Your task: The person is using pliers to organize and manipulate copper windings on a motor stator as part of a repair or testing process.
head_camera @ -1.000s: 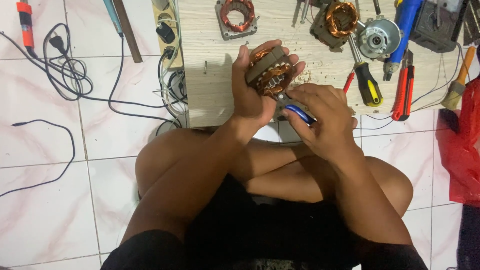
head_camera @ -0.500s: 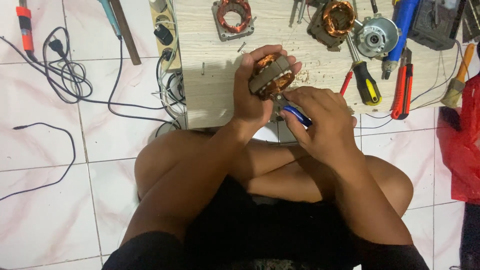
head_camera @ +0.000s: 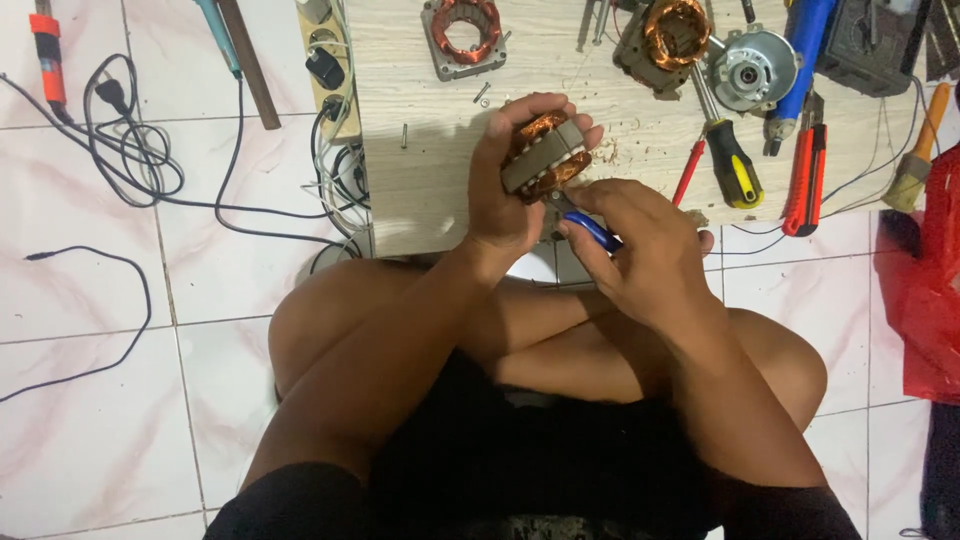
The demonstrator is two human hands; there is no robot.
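the left hand is closed around a small motor stator - a grey iron core with copper windings - and holds it up above the near edge of the wooden worktop. the right hand is closed on a blue-handled tool, probably small pliers or cutters, and its tip touches the lower side of the stator, where the copper is. i cannot tell if the tool grips a wire or only touches it.

as a judgement, the work on the winding is in the middle: the copper is in place in the core, and the tool is at it. the stator is not set down, so the job on it does not look finished.

on the far part of the worktop lie another stator with a square frame, at the left, and a third wound core further right, just beside a round silver motor part. near the right hand are a yellow-and-black screwdriver and red-handled pliers. black cables lie on the tiled floor at the left.
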